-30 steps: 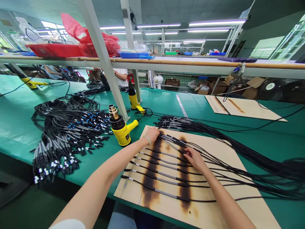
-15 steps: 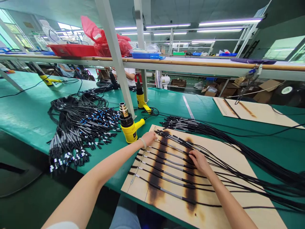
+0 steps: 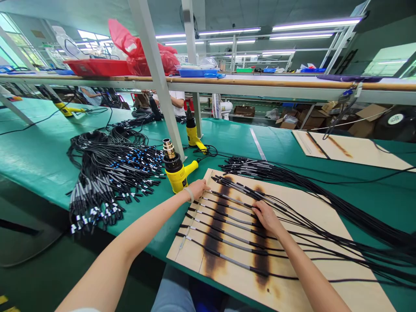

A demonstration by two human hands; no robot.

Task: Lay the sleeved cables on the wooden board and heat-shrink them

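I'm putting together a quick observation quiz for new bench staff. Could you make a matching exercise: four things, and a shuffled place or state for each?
1. Left hand
2. Red tray
3. Right hand
4. Nearest yellow heat gun

A. Pinching a cable partway along
B. Standing nozzle up beside the board
C. Pinching that cable's tip
D. Up on the shelf

Pairs: 1-C, 2-D, 3-A, 4-B

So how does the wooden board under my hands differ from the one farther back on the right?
The near board has cables laid across it in spaced rows; the far board has a black strip across it. The near board's scorch bands are broad and almost black, while the far board's marks are thinner and browner. Both are pale wood, lying on the green tabletop.
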